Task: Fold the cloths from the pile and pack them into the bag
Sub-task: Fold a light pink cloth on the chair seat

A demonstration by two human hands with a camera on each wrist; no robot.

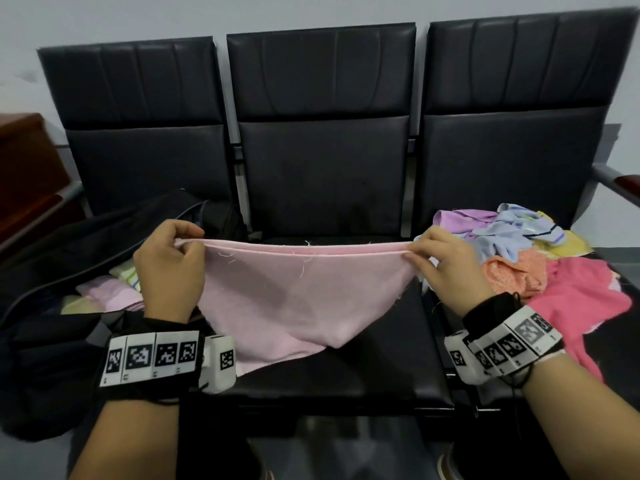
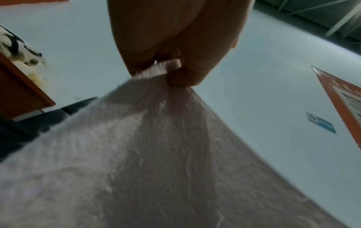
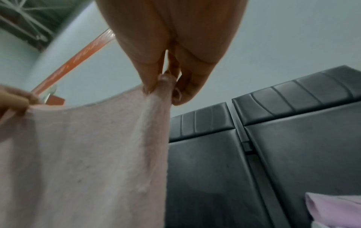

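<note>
A pale pink cloth (image 1: 294,292) hangs doubled over the middle seat, its top edge stretched taut between my hands. My left hand (image 1: 188,242) pinches the left corners, and my right hand (image 1: 417,249) pinches the right ones. The lower part of the cloth droops onto the seat. The left wrist view shows the cloth (image 2: 156,154) pinched in my left hand (image 2: 166,71); the right wrist view shows the cloth (image 3: 87,154) gripped in my right hand (image 3: 164,86). An open black bag (image 1: 69,244) on the left seat holds folded cloths (image 1: 110,289). The pile of cloths (image 1: 540,258) lies on the right seat.
Three black padded seats (image 1: 322,168) stand in a row against a pale wall. A brown wooden cabinet (image 1: 24,174) is at the far left. A metal armrest (image 1: 620,181) sticks out at the right. My feet show on the floor below the seat edge.
</note>
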